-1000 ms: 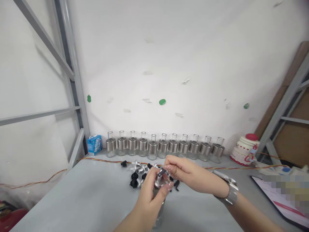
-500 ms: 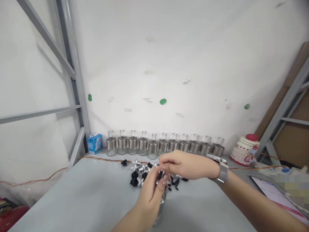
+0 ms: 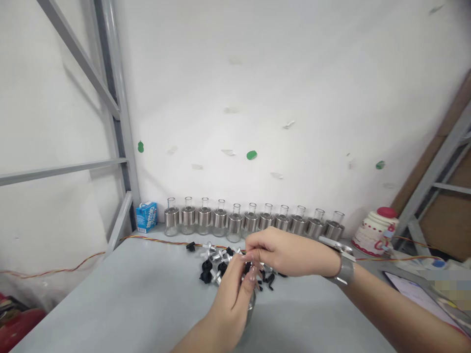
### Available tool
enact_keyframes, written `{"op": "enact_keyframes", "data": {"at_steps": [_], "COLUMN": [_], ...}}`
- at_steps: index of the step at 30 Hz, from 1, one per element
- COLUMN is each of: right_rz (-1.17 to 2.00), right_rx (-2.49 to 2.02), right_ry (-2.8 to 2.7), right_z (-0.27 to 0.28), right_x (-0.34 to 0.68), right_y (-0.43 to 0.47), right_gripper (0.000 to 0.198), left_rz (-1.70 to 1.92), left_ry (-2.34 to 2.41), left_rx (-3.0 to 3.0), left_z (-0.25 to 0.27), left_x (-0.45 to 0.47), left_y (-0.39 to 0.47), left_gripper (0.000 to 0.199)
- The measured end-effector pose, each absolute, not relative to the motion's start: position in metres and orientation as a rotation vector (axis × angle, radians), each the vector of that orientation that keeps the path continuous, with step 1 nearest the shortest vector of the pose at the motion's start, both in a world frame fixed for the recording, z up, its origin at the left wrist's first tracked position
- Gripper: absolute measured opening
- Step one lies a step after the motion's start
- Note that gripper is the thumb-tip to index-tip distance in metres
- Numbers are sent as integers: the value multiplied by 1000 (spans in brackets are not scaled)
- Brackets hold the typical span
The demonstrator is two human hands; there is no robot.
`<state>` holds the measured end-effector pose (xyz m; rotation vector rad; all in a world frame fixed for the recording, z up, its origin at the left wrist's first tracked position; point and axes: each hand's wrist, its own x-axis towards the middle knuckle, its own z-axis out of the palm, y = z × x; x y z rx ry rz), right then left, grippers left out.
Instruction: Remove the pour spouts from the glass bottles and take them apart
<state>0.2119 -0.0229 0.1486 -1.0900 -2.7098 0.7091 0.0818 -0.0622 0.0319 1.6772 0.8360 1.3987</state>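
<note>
My left hand (image 3: pixel 232 289) is closed at the top of a glass bottle (image 3: pixel 251 311), which stands mostly hidden behind the hand. Over the bottle's mouth, my right hand (image 3: pixel 274 249), with a grey-banded watch on its wrist, pinches its fingers against those of the left. What those fingertips hold is covered by the hands. Just behind lies a pile of black and silvery stopper-like pieces (image 3: pixel 206 272), with small bent black parts (image 3: pixel 270 280) to the right of the hands.
Along the wall stands a row of several glass bottles with metal sleeves (image 3: pixel 171 215). A blue carton (image 3: pixel 146 217) is at the left end and a white and red jar (image 3: pixel 373 233) at the right. A twisted wire (image 3: pixel 158 239) crosses the grey table (image 3: pixel 121 299). A tablet-like screen (image 3: pixel 419 299) lies right.
The view has shifted slightly, so everything sits a little further right. Both hands stay together at the bottle's top, and less of the bottle shows below the left hand.
</note>
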Motion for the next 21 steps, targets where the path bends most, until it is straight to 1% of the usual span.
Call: {"op": "enact_keyframes", "data": {"at_steps": [4, 9, 11, 17, 21], "right_rz": [717, 533, 509, 609, 650], "right_rx": [-1165, -1265, -1289, -1236, -1090], "right_ry": [-2666, -2675, -2659, -2603, -2602], "right_z": [149, 153, 154, 156, 152], "right_x": [209, 204, 203, 204, 207], "right_y": [-28, -36, -37, -37, -36], "right_gripper": [28, 32, 31, 24, 17], "left_rz": [1389, 1412, 1422, 1433, 1456], "left_ry": [835, 857, 858, 854, 854], "left_rx": [1646, 1646, 1659, 1653, 1643], "left_z": [29, 28, 28, 27, 28], "left_x": [82, 82, 82, 82, 83], "left_y": [-62, -61, -61, -61, -60], "left_gripper": [25, 25, 25, 24, 27]}}
